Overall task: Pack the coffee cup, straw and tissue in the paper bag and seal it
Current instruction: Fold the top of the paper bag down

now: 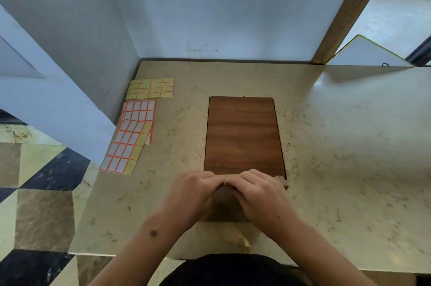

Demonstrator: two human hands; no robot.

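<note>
brown kraft paper, that's the paper bag (227,206), standing at the near edge of the counter (349,145) right in front of the person, and both hands are on its top. the left hand (191,194) has its fingers curled over the folded top edge, pinching it down, and the right hand (261,194) mirrors it from the other side, fingers bent over the same fold, the two sets of fingertips almost meeting in the middle. the bag's mouth is pressed flat under them; whatever is inside can't be seen. the counter itself is pale beige stone with faint darker veining and a soft sheen. just beyond the hands lies a dark wooden board (243,134) with rounded corners, its near edge touching the bag's top. over to the left sit sheets of stickers: white labels with orange borders (130,138) fanned near the counter's edge, and a yellow sheet (150,88) further back. behind all that a pale blue-white wall (221,5) meets the counter, with a wooden post (345,10) leaning up on the right, and chequered floor tiles (35,192) showing down on the left.
</note>
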